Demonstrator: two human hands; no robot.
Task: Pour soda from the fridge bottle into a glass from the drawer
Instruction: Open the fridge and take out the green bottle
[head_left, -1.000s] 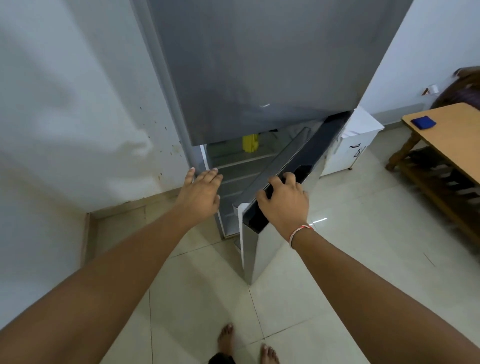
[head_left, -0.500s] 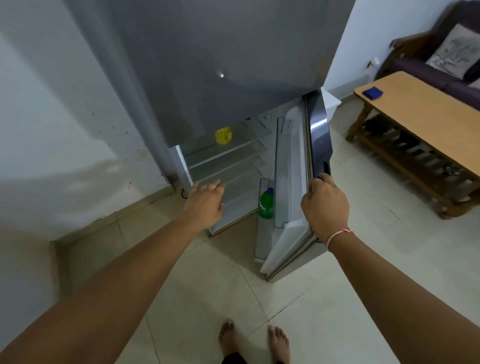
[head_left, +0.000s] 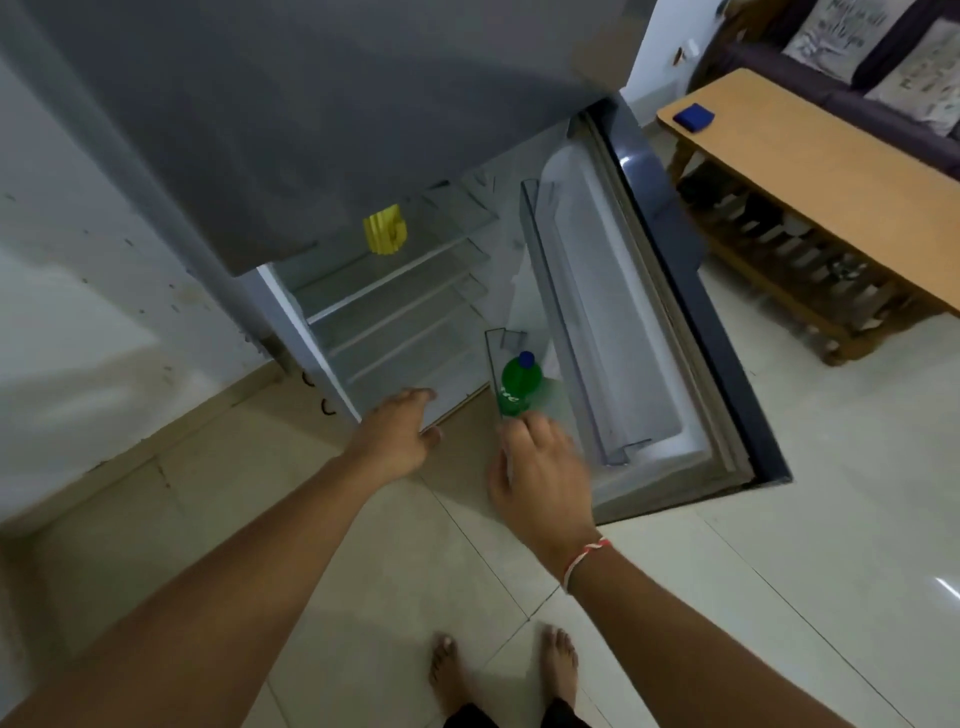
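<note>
Fingers of the right hand (head_left: 540, 467) spread loosely just below the green plastic soda bottle with blue cap (head_left: 519, 387), upright in the open fridge door's lowest rack (head_left: 613, 364); contact blurred, unclear; left hand (head_left: 397, 436) open, empty.

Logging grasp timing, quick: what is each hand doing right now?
Left hand: open, holding nothing, by the fridge's lower edge.
Right hand: open, just short of the green bottle, no grip yet.

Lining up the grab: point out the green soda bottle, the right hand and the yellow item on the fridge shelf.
green soda bottle (head_left: 514, 387): head view, on its green shoulder.
right hand (head_left: 540, 475): head view, on its back.
yellow item (head_left: 385, 229): head view, on its middle.
</note>
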